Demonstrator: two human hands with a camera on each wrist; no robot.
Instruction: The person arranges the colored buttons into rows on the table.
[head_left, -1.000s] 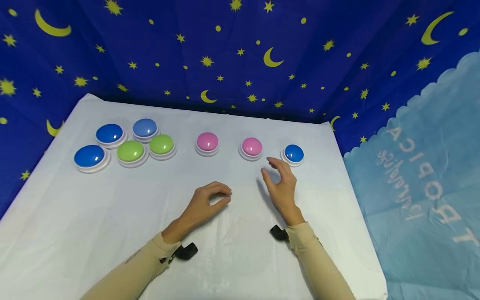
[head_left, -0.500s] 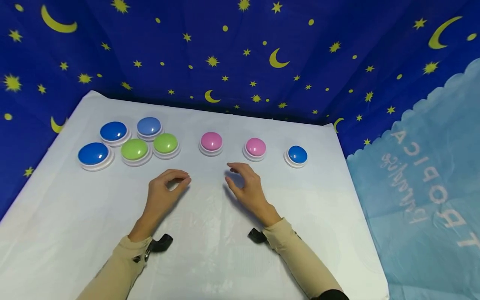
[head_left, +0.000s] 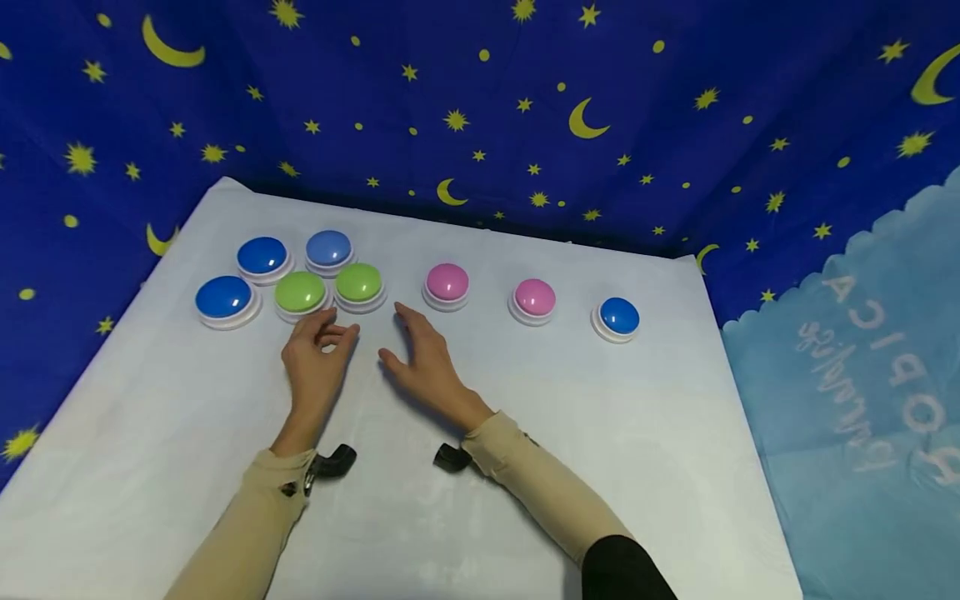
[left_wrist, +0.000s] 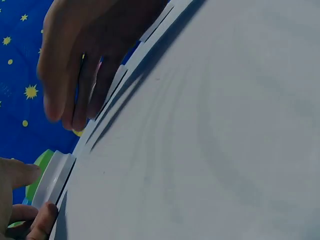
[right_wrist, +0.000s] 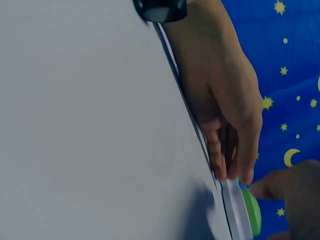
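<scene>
The left hand (head_left: 315,364) is loosely curled and the right hand (head_left: 432,368) spread wider, nothing gripped by either; just beyond, the round right green button (head_left: 358,282) is flanked at its near side by both, while the left green button (head_left: 299,290), nearest the left hand, is partly overlapped by it, contact being impossible to tell

My left hand (head_left: 318,367) and right hand (head_left: 431,375) are bare up to snug beige cuffs (head_left: 287,465). The left sleeve (head_left: 236,533), between seven and eight o'clock, is plain and close-fitting; at its wrist, a curved black piece (head_left: 335,463) juts toward three o'clock. My right sleeve (head_left: 551,487), at five, matches, with a stubby black piece (head_left: 452,457) toward eight, and black cloth (head_left: 621,571) wraps the arm farther back.
</scene>
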